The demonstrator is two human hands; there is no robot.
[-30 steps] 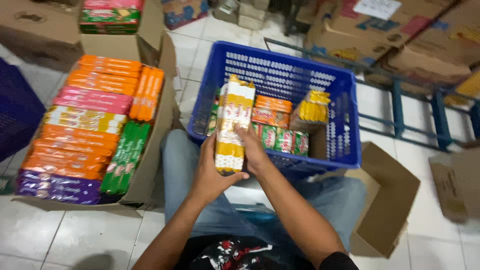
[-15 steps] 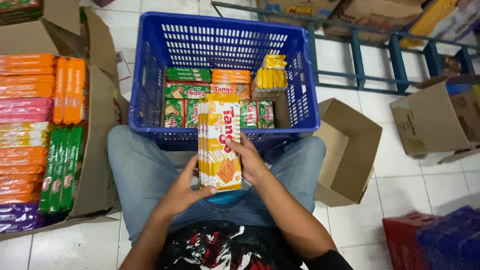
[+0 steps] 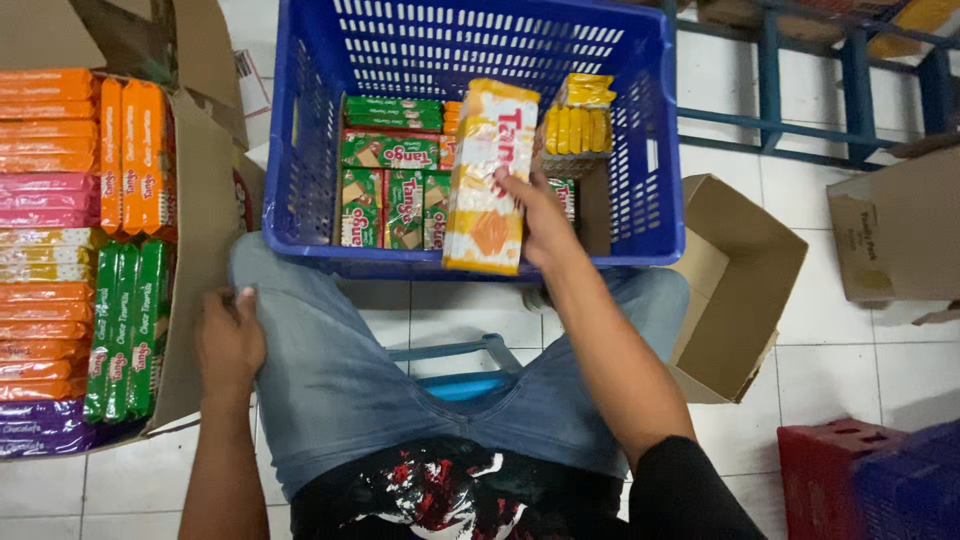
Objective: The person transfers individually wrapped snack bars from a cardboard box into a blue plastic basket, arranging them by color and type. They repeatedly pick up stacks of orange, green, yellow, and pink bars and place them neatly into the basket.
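Left hand (image 3: 229,340) has let go, resting open on the knee; right hand (image 3: 540,220) alone now grips the yellow-and-white wafer packs (image 3: 487,175) over the blue plastic crate (image 3: 300,150).

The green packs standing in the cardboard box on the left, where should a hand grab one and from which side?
Judging by pose, take a green pack from above, pinching its long narrow edges mid-length. The packs stand on edge, tightly side by side in the cardboard box, leaving only the top edges exposed.
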